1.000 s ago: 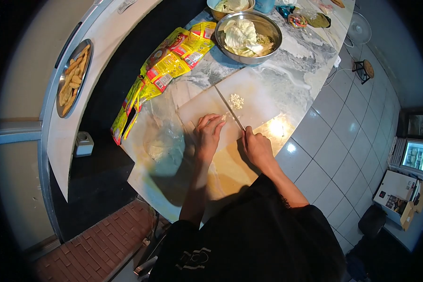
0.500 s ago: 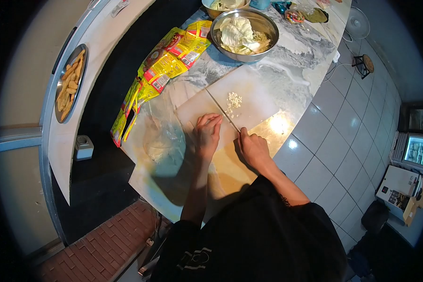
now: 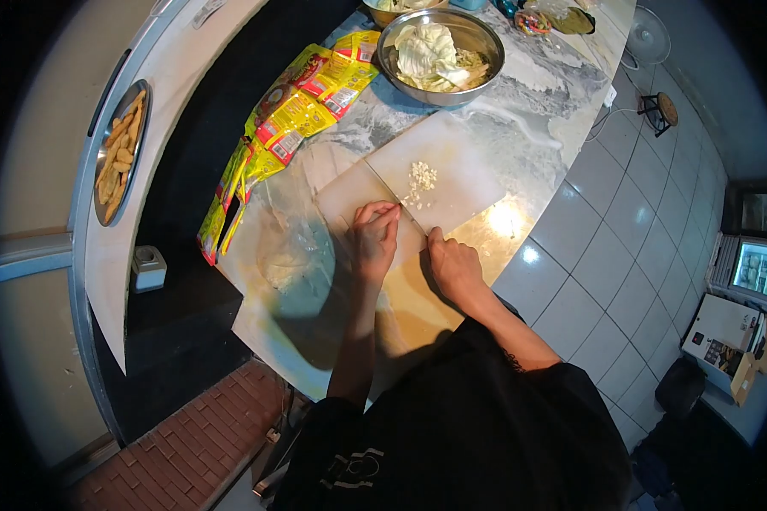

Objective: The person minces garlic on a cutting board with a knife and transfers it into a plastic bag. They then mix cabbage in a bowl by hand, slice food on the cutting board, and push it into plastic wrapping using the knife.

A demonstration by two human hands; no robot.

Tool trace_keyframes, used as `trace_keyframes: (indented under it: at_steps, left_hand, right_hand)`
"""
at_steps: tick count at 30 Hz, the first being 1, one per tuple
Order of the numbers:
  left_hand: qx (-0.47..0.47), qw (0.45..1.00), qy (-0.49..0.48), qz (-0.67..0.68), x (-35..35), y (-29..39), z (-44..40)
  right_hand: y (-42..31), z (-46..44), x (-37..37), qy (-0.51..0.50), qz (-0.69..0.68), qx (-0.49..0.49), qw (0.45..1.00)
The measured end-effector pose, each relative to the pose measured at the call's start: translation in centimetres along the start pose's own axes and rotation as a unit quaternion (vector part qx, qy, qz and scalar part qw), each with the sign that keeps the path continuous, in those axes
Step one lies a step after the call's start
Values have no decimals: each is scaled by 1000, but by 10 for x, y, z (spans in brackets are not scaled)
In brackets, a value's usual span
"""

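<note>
My right hand (image 3: 456, 266) is closed around the handle of a knife (image 3: 385, 184). The thin blade lies across a white cutting board (image 3: 469, 162), pointing up and to the left. Beside the blade, my left hand (image 3: 373, 238) has its fingertips pinched together over the board. Whatever those fingers hold is too small to make out. On the far side of the blade is a small heap of pale chopped bits (image 3: 421, 176), which look like garlic, with a few pieces scattered close to the left fingertips.
Beyond the board stands a steel bowl (image 3: 496, 64) with cabbage leaves (image 3: 424, 56) in it. Yellow seasoning packets (image 3: 302, 106) lie along the counter's left edge. A clear plastic bag (image 3: 285, 255) rests left of my left hand. Farther left, a metal plate (image 3: 102, 213) carries fried pieces.
The knife has shifted slightly toward the left hand and lies lower against the board. More chopped bits show next to the left fingertips. The view has moved a little.
</note>
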State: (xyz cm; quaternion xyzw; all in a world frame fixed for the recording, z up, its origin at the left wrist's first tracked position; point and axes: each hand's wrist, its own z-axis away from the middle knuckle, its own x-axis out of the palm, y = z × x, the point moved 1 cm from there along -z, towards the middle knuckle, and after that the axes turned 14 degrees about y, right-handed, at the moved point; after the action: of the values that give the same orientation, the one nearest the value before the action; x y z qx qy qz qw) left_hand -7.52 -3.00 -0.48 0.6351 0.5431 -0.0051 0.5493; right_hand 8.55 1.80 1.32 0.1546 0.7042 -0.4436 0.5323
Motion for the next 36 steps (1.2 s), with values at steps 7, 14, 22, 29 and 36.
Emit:
trace_keyframes:
  at_steps: [7,14,22,29,36]
  left_hand:
    - [-1,1000,5,-6,2,-3,2]
    - [-1,1000,25,7,2,-1,1]
    - [13,999,34,31,5,-6,0]
    - [-6,999,12,45,0,-6,1]
    - [-40,998,-24,41,-3,-7,1]
  right_hand:
    - [-1,0,-1,1,30,-10,999]
    - [15,9,-14,-22,29,-3,999]
    - [21,0,-14,-7,-7,4,1000]
    - [10,2,-16,-9,-55,9,998]
    - [7,2,-14,-9,-61,16,998]
